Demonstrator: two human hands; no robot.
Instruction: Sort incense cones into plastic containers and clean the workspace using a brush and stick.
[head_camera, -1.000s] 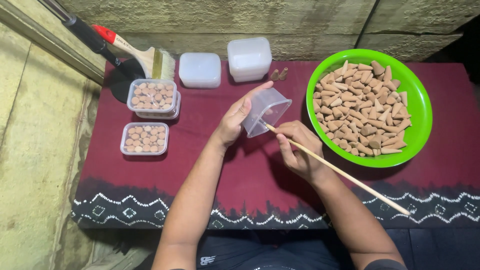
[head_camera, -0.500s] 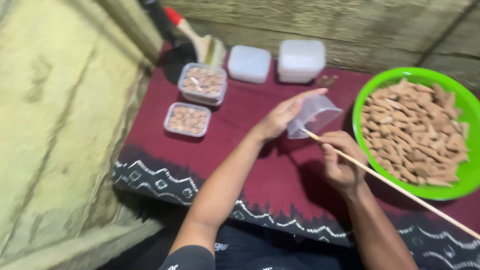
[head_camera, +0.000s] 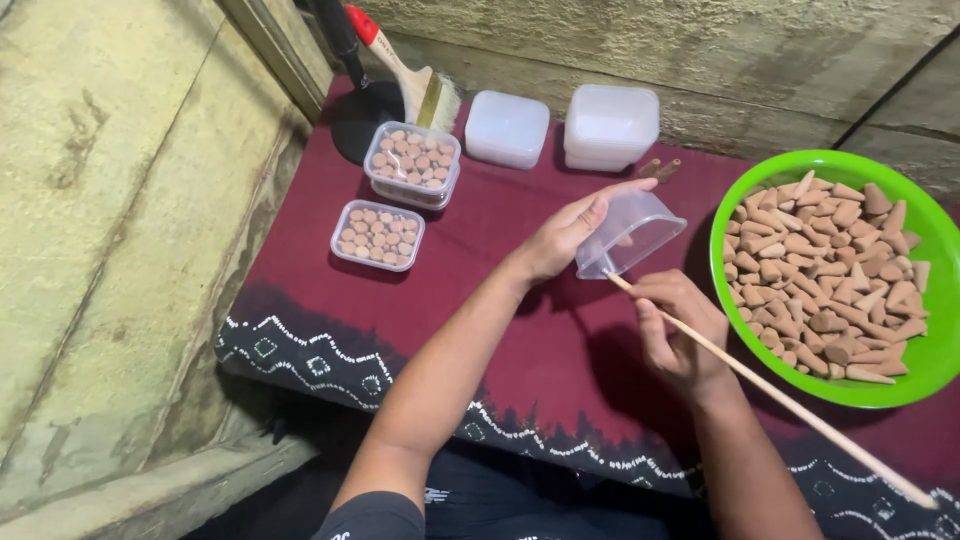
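A: Container (head_camera: 632, 237), clear plastic, tilted at table centre; left hand (head_camera: 568, 236) clamped on it.
B: Right hand (head_camera: 677, 333)?
A: Closed round wooden stick (head_camera: 770, 392), tip touching container. Green bowl (head_camera: 930, 360) at 3 o'clock.

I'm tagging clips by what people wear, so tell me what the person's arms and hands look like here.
Both hands, the left hand and the right hand, are bare: no gloves, rings, watch or bracelet visible. The forearms are uncovered too. A dark short sleeve shows at the left upper arm.
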